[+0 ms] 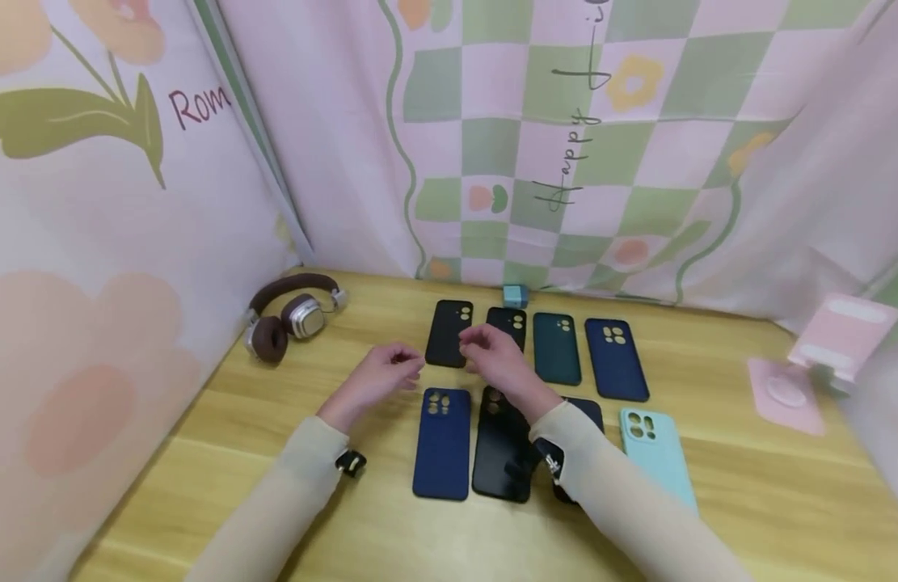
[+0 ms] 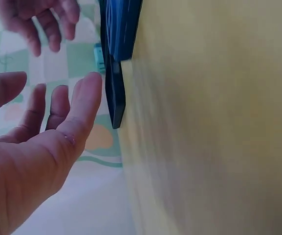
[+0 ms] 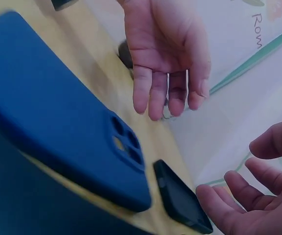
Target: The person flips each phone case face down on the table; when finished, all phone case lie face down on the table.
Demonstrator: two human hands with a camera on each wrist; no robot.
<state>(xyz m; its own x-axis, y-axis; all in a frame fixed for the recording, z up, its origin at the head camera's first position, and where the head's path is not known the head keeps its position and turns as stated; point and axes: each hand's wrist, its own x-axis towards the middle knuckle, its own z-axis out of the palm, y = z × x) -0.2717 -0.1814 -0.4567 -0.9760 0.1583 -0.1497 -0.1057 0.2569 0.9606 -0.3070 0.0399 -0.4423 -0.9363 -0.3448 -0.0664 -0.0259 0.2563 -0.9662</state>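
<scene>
My left hand (image 1: pixel 379 376) hovers over the table, left of the phone cases, its fingers loosely bent around nothing. Above the middle of the cases is my right hand (image 1: pixel 501 364), also holding nothing, its fingers relaxed. Nearest the left hand are a blue phone case (image 1: pixel 441 444) in the front row and a black phone case (image 1: pixel 449 333) in the back row. Beneath the right hand and forearm lie a second black case (image 1: pixel 517 319), partly covered, and a glossy black case (image 1: pixel 501 461). In the right wrist view, the blue case (image 3: pixel 67 112) looms large beside both hands.
A dark green case (image 1: pixel 557 347) and a navy case (image 1: pixel 616 360) continue the back row. A mint case (image 1: pixel 659 453) lies at the front right, beside another dark one under the sleeve. Headphones (image 1: pixel 292 315), a small blue block (image 1: pixel 515 296) and a pink stand (image 1: pixel 820 356) surround them.
</scene>
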